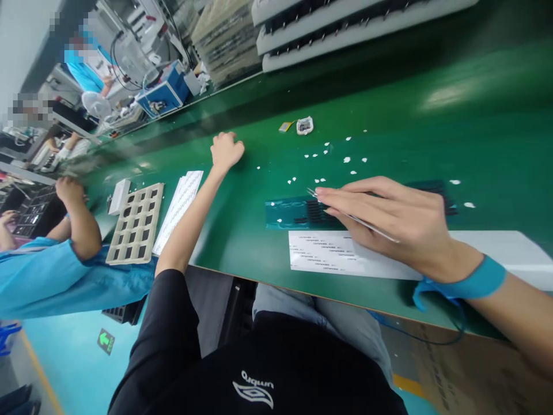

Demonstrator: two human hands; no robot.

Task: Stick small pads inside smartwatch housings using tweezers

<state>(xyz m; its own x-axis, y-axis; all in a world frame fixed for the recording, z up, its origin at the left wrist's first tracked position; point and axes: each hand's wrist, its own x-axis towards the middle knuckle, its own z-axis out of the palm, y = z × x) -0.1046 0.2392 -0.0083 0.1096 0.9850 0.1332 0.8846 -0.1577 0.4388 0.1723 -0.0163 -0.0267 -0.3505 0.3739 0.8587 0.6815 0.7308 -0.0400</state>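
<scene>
A worker's right hand (389, 222) pinches a pair of slim metal tweezers (345, 214), its grip narrow around the shaft, the tips poised at about 9 o'clock from the knuckles over a teal film strip (287, 210) that carries rows of small dark parts (317, 210). Just below the strip, at 6 o'clock, lies a white label sheet (319, 256) printed in fine lines too small to read. A blue wrist strap (475, 279) circles the right wrist.

Well apart at 10 o'clock, the left hand (225, 151) rests on the green counter (432, 144) as a loose fist, holding nothing that can be seen. White scraps (322, 167) dot the counter at 12 o'clock from the strip, with a small white device (305, 125) and a yellow piece (285, 126) beyond them.

At far 9 o'clock sit a beige compartment tray (136, 223) and more printed sheets (179, 207), beside a co-worker's arm (75, 219) in a blue sleeve.

The risk, on this evidence: the tweezers' fine tips could slip and flick a dark part off the film, or scratch it, since the free hand does not steady the strip. Loose scraps could also stick to the film.

Readable writing: a white logo on the worker's black shirt (254, 389), seen upside down, looks like "umbro"; a green arrow sign (106, 340) marks the floor.
</scene>
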